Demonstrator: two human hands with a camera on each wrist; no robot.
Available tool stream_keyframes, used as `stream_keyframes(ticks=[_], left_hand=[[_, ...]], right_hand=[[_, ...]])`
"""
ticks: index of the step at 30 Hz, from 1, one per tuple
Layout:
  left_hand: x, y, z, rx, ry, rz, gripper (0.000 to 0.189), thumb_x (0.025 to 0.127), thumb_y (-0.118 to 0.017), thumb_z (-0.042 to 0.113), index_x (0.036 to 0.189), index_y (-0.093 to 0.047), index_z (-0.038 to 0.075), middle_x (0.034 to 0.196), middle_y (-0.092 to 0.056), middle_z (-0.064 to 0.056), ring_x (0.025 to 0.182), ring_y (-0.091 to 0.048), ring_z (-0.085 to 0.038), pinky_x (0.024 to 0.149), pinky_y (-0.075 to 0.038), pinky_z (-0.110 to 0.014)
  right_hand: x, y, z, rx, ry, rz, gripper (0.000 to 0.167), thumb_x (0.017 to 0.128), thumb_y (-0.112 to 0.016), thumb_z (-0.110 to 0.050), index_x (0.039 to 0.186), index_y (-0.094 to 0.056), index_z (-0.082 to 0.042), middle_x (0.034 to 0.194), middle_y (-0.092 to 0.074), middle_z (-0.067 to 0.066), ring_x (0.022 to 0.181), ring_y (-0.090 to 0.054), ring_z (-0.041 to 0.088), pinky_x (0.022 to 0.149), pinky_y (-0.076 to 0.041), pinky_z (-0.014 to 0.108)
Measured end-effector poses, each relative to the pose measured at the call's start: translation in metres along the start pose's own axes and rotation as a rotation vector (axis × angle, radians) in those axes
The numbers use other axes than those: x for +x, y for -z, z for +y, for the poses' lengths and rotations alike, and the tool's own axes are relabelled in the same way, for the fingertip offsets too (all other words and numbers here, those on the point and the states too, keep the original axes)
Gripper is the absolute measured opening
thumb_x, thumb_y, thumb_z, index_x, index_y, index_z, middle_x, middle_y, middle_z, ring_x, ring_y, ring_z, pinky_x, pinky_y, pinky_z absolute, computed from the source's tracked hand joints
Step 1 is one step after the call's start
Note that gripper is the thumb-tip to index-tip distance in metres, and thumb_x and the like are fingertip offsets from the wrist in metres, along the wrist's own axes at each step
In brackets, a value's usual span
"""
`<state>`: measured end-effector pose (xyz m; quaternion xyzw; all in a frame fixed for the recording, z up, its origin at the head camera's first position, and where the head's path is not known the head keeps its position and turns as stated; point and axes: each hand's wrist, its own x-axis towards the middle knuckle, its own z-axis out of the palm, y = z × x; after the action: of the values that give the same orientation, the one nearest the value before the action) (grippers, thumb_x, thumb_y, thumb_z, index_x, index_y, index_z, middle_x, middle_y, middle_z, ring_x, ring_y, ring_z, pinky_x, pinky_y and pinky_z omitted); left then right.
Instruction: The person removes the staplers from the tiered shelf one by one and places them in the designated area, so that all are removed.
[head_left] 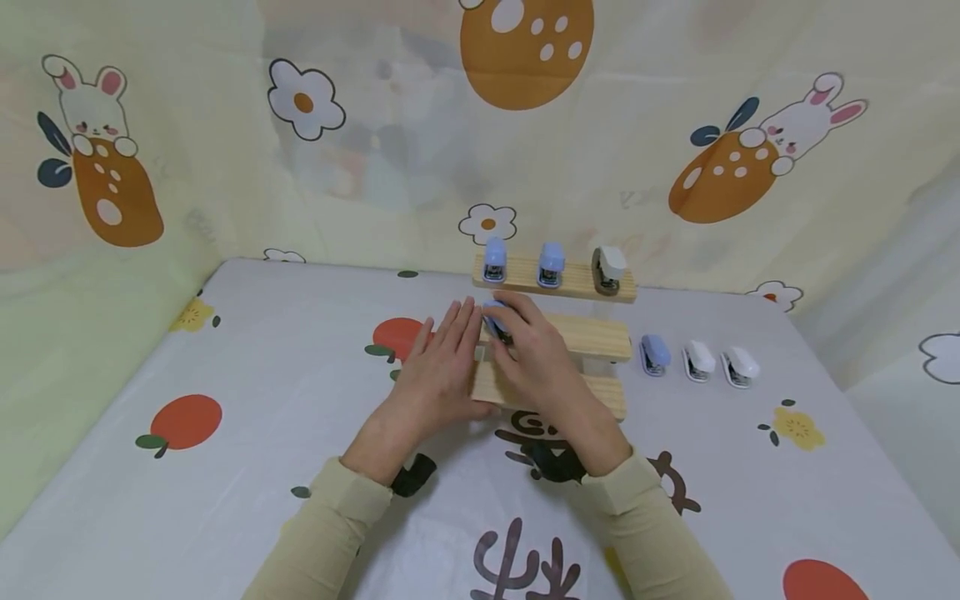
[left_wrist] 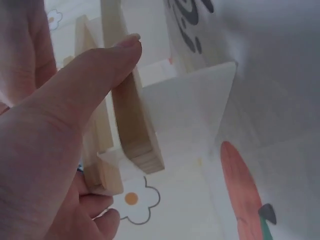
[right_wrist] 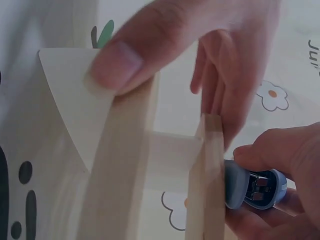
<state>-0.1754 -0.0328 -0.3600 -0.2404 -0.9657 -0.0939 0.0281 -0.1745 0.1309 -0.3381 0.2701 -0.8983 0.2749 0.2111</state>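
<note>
Partial lettering (right_wrist: 313,54) "Jui" marks the pale cloth (right_wrist: 295,55).

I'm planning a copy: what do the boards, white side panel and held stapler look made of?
Boards: wood, probably unvarnished; pale, matte, with grain lines.
White side panel: perhaps plastic or card; thin, smooth, flat.
Held stapler: likely plastic shell, slightly glossy, with metal-looking parts inside.

I'm at a covered table (head_left: 300,392) inside a draped booth (head_left: 67,350): pale sheets (head_left: 405,192) printed with rabbits (head_left: 97,108) and flowers (head_left: 306,98) hang behind and beside it. The staplers (head_left: 655,354) before me are office goods, but the sheets hide the room beyond, so home, office or studio I cannot tell.
</note>
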Motion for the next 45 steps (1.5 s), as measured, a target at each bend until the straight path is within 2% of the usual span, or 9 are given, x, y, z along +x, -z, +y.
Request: stream_keyframes(ticks=[7, 16, 24, 34, 40, 45], left_hand=[[-0.004, -0.004, 0.001, 0.048, -0.017, 0.067, 0.13, 0.066, -0.082, 0.065, 0.159, -0.014, 0.003, 0.167, -0.013, -0.012, 0.156, -0.012, -0.026, 0.125, -0.017, -0.052], [-0.005, -0.004, 0.003, 0.032, -0.019, 0.102, 0.132, 0.062, -0.085, 0.064, 0.157, -0.018, 0.002, 0.166, -0.018, -0.013, 0.155, -0.017, -0.027, 0.125, -0.018, -0.052], [-0.004, -0.003, 0.004, 0.022, -0.032, 0.103, 0.133, 0.062, -0.086, 0.064, 0.157, -0.017, 0.001, 0.166, -0.018, -0.014, 0.155, -0.017, -0.027, 0.125, -0.017, -0.051], [-0.002, -0.003, 0.006, 0.024, -0.028, 0.103, 0.135, 0.061, -0.086, 0.064, 0.157, -0.017, 0.001, 0.166, -0.018, -0.014, 0.155, -0.017, -0.027, 0.125, -0.018, -0.05], [-0.001, -0.003, 0.007, 0.011, -0.02, 0.091, 0.135, 0.06, -0.087, 0.062, 0.158, -0.016, 0.001, 0.166, -0.017, -0.013, 0.155, -0.015, -0.027, 0.126, -0.016, -0.05], [-0.001, -0.003, 0.006, 0.001, -0.022, 0.097, 0.135, 0.06, -0.088, 0.061, 0.157, -0.016, 0.001, 0.166, -0.018, -0.014, 0.155, -0.016, -0.027, 0.126, -0.016, -0.049]], right_hand=[[-0.004, 0.007, 0.0, -0.029, 0.035, 0.046, 0.033, 0.087, -0.07, 0.003, 0.12, -0.065, 0.003, 0.134, -0.057, 0.02, 0.124, -0.059, 0.032, 0.1, -0.053, 0.042], [-0.011, 0.023, 0.003, -0.045, 0.021, 0.064, 0.035, 0.086, -0.072, 0.003, 0.12, -0.065, 0.003, 0.134, -0.057, 0.02, 0.124, -0.058, 0.033, 0.101, -0.053, 0.043], [-0.02, 0.039, 0.006, -0.047, -0.001, 0.063, 0.039, 0.084, -0.073, 0.003, 0.122, -0.064, 0.003, 0.136, -0.056, 0.019, 0.127, -0.056, 0.032, 0.101, -0.053, 0.044], [-0.033, 0.053, 0.015, -0.051, 0.026, 0.127, 0.036, 0.083, -0.073, 0.007, 0.118, -0.065, 0.005, 0.129, -0.059, 0.022, 0.114, -0.062, 0.034, 0.082, -0.058, 0.043], [-0.041, 0.061, 0.021, -0.072, 0.021, 0.135, 0.037, 0.082, -0.073, 0.008, 0.119, -0.065, 0.005, 0.131, -0.058, 0.021, 0.117, -0.061, 0.035, 0.089, -0.056, 0.046], [-0.048, 0.069, 0.025, -0.09, 0.025, 0.152, 0.037, 0.082, -0.072, 0.009, 0.119, -0.065, 0.005, 0.132, -0.058, 0.02, 0.117, -0.061, 0.034, 0.087, -0.055, 0.042]])
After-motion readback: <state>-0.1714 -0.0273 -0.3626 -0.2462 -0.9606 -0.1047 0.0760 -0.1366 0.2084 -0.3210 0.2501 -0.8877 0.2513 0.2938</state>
